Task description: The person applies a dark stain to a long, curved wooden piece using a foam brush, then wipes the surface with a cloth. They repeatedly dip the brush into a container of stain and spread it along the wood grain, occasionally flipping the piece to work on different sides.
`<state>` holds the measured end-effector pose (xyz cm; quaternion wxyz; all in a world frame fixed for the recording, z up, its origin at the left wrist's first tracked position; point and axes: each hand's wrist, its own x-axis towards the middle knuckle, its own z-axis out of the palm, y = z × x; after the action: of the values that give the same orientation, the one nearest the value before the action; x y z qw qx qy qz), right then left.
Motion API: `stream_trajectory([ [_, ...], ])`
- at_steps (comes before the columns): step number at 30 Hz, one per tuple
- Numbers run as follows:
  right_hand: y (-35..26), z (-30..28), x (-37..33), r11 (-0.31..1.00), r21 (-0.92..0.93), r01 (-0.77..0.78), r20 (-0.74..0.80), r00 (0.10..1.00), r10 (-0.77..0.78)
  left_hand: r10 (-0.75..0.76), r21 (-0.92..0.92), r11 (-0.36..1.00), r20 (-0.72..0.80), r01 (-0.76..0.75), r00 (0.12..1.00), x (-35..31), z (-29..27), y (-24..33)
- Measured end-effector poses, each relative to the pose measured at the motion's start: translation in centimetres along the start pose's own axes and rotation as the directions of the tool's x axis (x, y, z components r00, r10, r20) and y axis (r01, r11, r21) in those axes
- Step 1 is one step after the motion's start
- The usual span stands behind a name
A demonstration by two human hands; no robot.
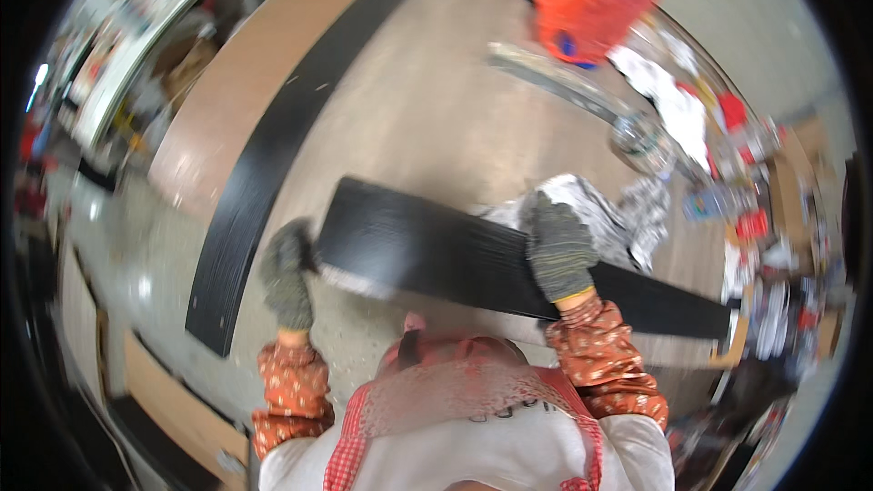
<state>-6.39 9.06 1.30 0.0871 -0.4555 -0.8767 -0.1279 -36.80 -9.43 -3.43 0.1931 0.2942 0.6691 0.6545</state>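
A black board (427,245) with a wood-grain sheen lies crosswise in front of my body, its broad end at the left and the narrower-looking end at the right. My right hand (559,250), in a grey knitted glove, reaches across the board with its fingers over the far edge, gripping it. My left hand (291,273), gloved alike, is beside the board's left end; motion smears its fingers, so I cannot tell whether they touch it. Behind my right hand lies a crumpled black-and-white cloth (627,218).
A second long black board (273,155) lies along the left side of the table (436,64), next to a brown panel (227,118). At the back right are a red plastic bag (596,5), a long wrapped strip (555,82) and several clear bottles (641,141). Shelving (136,45) stands far left.
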Motion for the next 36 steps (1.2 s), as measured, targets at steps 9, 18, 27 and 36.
stream_trajectory([
  [9, 3.2, -0.1, -9.7, 1.0, 0.002, 0.023, -0.06, 0.998, -0.022, 0.597, 0.264, 0.496, 0.588, -0.827, 0.546, -4.5, 12.1, 10.7],
  [18, 40.4, -1.2, -30.5, 0.495, -0.186, -0.849, -0.126, 0.52, 0.845, 0.596, -0.022, 0.374, 0.772, -0.927, 0.222, -16.0, 28.2, 12.1],
  [27, 45.7, -0.5, -42.3, 0.293, 0.338, -0.895, 0.023, 0.319, 0.948, 0.294, -0.068, 0.307, 0.955, -0.949, 0.027, -26.7, 44.6, 14.6],
  [36, 55.6, -7.1, -41.8, 0.548, 0.338, -0.765, -0.132, 0.538, 0.833, 0.264, -0.05, 0.212, 0.964, -0.976, 0.008, -28.5, 46.5, 15.1],
])
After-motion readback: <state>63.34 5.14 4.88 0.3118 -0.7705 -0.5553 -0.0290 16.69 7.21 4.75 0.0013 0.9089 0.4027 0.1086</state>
